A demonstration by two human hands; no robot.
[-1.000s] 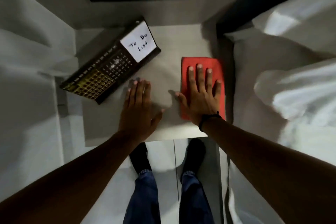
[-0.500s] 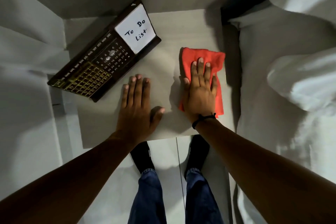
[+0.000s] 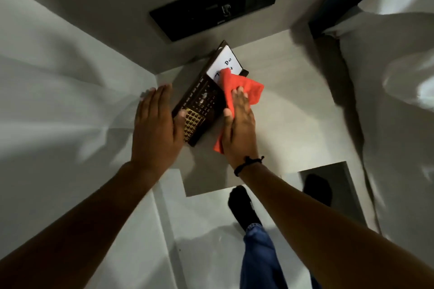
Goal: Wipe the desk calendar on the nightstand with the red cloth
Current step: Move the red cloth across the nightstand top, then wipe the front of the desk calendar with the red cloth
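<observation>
The left hand (image 3: 156,129) is spread flat and open, fingers together, its thumb against the near left end of the desk calendar (image 3: 199,105) and gripping nothing, while the right hand (image 3: 239,122) is closed loosely on the red cloth (image 3: 237,91), pressing a bunched fold of it against the calendar's face. The calendar leans tilted toward the far left corner of the nightstand (image 3: 281,112), close against the wall, and the cloth's upper tip lies over the white note card (image 3: 225,65) at its far end. Since the calendar looks propped, not fixed, a firm stroke of the cloth could, I judge, push it back against the wall or tip it flat; the left thumb alone seems a weak brace, and the loose lower tail of the cloth may drag on the nightstand's top. The card might also shift if it is only clipped on, which I cannot tell. Part of the card's writing is covered by the cloth, the calendar's small figures are too blurred to read, its stand is hidden behind it, and the right fingertips are partly buried in the fabric. 1 dark panel (image 3: 220,0) on the wall shows no clear detail.
</observation>
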